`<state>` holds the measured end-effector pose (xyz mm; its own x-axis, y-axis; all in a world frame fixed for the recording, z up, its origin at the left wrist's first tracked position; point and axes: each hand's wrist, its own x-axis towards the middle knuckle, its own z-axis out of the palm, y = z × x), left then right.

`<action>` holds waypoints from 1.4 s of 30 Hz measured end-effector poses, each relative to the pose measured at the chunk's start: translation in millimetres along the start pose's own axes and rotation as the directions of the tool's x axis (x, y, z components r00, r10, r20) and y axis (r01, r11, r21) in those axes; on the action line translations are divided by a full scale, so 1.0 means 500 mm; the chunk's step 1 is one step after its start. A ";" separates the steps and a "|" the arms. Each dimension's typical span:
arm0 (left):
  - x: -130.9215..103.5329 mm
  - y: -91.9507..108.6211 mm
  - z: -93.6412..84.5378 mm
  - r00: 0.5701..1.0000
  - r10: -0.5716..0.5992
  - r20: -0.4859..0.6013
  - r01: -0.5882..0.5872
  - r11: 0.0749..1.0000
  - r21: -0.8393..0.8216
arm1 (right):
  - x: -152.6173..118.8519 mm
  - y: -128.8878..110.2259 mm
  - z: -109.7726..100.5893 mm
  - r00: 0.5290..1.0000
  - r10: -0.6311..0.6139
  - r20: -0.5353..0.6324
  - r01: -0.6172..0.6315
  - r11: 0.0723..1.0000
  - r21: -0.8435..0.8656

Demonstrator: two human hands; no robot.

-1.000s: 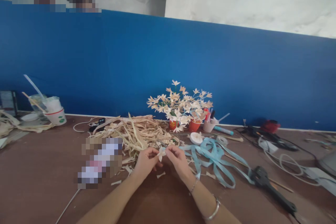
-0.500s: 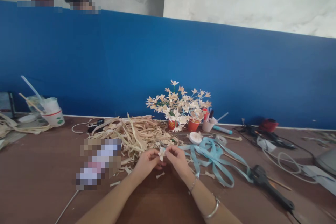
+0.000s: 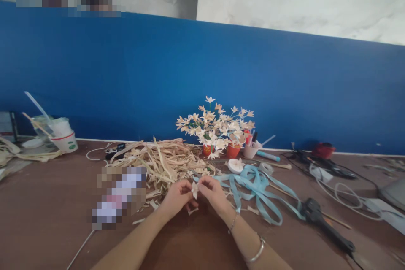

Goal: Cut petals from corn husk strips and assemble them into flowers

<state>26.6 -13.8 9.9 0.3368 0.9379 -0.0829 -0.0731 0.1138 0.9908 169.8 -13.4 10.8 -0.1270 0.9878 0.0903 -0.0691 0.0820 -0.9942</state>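
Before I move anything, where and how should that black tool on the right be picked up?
The black tool is probably best gripped around its long, slim handle, coming from above on the near side. The handle slants toward the near right, away from the blue ribbon beside the tool's broader head.

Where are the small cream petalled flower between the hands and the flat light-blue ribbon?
Small cream petalled flower (image 3: 194,190): head view, on its petals.
Flat light-blue ribbon (image 3: 259,181): head view, on its tangled middle.
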 end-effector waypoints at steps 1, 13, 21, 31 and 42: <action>0.001 -0.001 0.000 1.000 0.011 -0.003 -0.011 1.000 0.002 | 0.000 -0.001 -0.001 1.000 -0.004 -0.007 0.004 1.000 -0.016; 0.003 -0.005 -0.006 0.990 0.091 -0.108 -0.090 0.996 0.019 | 0.002 -0.001 -0.002 0.998 -0.051 -0.033 0.047 0.989 -0.137; 0.006 -0.011 -0.012 0.992 0.084 -0.089 -0.084 0.996 0.012 | -0.001 -0.004 0.002 1.000 -0.008 -0.016 0.007 0.998 -0.063; 0.006 -0.005 -0.008 0.997 0.074 -0.033 -0.074 0.997 -0.021 | 0.000 0.003 0.009 0.994 0.071 0.085 -0.081 0.989 0.124; 0.004 0.003 -0.004 0.996 0.027 -0.080 -0.026 1.000 0.005 | 0.004 0.002 0.008 0.999 0.031 0.007 -0.031 0.999 -0.026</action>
<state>25.1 -11.0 10.8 0.2587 0.9638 -0.0647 -0.0777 0.0875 0.9931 165.4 -11.9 10.3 -0.1358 0.9889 0.0594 -0.0393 0.0545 -0.9977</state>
